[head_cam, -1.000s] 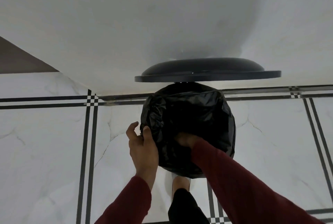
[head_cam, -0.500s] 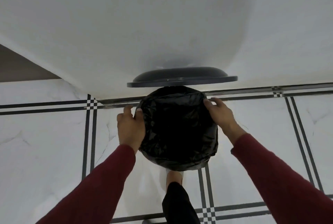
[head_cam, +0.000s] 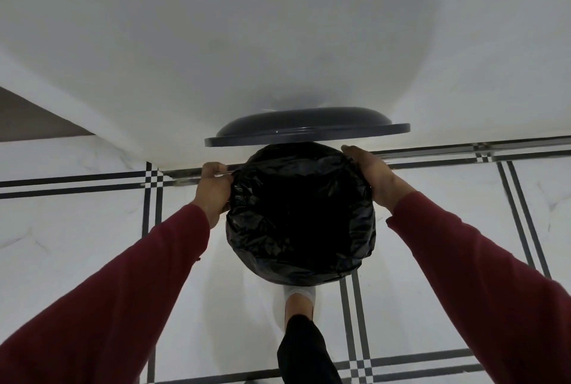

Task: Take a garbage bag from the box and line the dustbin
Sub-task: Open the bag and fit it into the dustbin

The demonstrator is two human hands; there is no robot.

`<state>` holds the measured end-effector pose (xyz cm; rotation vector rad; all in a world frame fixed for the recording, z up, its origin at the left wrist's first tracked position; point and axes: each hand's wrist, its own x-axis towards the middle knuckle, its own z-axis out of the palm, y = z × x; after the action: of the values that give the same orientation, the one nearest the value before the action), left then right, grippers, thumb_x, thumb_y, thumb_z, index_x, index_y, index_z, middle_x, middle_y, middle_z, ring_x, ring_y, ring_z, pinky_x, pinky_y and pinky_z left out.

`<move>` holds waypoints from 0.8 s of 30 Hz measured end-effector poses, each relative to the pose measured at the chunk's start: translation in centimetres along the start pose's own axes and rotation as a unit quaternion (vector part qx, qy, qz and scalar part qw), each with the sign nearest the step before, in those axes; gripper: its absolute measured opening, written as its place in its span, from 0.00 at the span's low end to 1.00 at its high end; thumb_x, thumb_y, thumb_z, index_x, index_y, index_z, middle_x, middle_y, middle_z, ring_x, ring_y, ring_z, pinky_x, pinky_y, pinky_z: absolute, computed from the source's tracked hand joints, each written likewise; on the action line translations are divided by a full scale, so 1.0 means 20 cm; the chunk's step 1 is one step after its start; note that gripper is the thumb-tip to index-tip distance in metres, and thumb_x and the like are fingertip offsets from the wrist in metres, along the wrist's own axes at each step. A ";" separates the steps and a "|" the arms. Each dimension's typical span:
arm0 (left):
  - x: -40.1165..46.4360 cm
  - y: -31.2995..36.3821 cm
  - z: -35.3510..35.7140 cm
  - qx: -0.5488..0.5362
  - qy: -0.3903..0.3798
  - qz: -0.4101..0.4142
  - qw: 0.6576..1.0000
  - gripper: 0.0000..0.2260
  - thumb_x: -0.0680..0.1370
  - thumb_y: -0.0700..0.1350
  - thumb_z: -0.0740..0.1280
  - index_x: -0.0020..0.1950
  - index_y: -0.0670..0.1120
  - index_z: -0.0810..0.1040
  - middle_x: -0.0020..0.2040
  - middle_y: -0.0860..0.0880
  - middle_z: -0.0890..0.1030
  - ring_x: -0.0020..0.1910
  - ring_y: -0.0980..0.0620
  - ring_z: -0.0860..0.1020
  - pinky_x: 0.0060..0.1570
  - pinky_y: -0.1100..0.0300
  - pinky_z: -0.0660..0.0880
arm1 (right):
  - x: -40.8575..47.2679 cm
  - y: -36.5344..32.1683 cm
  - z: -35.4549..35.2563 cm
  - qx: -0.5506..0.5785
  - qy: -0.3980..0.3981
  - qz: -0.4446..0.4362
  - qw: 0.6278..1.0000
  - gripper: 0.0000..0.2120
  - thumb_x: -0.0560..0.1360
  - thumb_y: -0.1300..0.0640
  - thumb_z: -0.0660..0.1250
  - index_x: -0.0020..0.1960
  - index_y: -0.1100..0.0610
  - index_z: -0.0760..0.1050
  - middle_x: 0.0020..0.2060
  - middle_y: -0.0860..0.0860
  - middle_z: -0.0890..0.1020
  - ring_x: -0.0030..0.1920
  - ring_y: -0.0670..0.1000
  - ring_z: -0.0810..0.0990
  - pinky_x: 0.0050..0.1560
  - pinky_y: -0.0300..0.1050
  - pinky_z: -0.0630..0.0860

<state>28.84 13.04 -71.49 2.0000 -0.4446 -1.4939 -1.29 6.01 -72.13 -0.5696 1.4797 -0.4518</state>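
1. Two hands are on the bin, one at each side of its mouth, and I see both from above through the head camera.
2. My left hand (head_cam: 213, 190) has its grip closed on the garbage bag (head_cam: 301, 220): the fingers curl over a pinched fold of black plastic at the left edge of the rim.
3. My right hand (head_cam: 375, 176) lies on the opposite edge with its fingers wrapped over the plastic; I cannot tell whether that grip is truly pinching the film or only pressing it against the rim.
4. Between the two grips the bag is spread across the mouth of the dustbin (head_cam: 309, 278), its crinkled plastic folded over the rim and covering the outside of the bin all round.
5. Inside the grips, the middle of the bag sinks into a dark hollow where I can make out no detail.
6. Just beyond both grips, on the far side, the dark lid (head_cam: 306, 130) stands raised, seen nearly edge-on against the white wall (head_cam: 278, 28).
7. On the near side of the grips, a foot (head_cam: 298, 303) in a white shoe is at the base of the bin, on the white tiled floor (head_cam: 77, 229) with black stripes.
8. Both sleeves (head_cam: 139, 291) are dark red.
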 end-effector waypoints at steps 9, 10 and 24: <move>0.03 0.07 0.02 0.046 -0.039 0.036 0.998 0.15 0.81 0.55 0.68 0.57 0.44 0.84 0.45 0.48 0.83 0.44 0.51 0.80 0.45 0.56 0.76 | 0.12 -0.05 0.09 -0.062 0.058 -0.129 0.988 0.03 0.73 0.56 0.78 0.44 0.56 0.87 0.42 0.52 0.88 0.44 0.50 0.86 0.58 0.49 0.82; 0.05 0.08 0.02 0.041 -0.030 0.025 0.998 0.17 0.81 0.55 0.68 0.57 0.42 0.84 0.45 0.48 0.82 0.44 0.51 0.79 0.47 0.55 0.75 | 0.13 -0.07 0.10 -0.045 0.060 -0.105 0.992 0.08 0.71 0.53 0.78 0.45 0.58 0.86 0.43 0.54 0.88 0.44 0.53 0.86 0.58 0.51 0.82; 0.11 0.04 0.02 0.066 -0.112 -0.123 0.984 0.09 0.84 0.43 0.64 0.46 0.44 0.79 0.33 0.47 0.77 0.24 0.56 0.71 0.20 0.67 0.65 | 0.14 -0.06 0.06 -0.167 0.060 0.096 0.979 0.07 0.81 0.55 0.61 0.45 0.53 0.73 0.41 0.52 0.77 0.42 0.54 0.78 0.39 0.43 0.75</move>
<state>29.28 10.99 -72.75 2.0551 -0.4094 -1.8991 0.16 3.46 -73.56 -0.6625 1.7224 -0.0858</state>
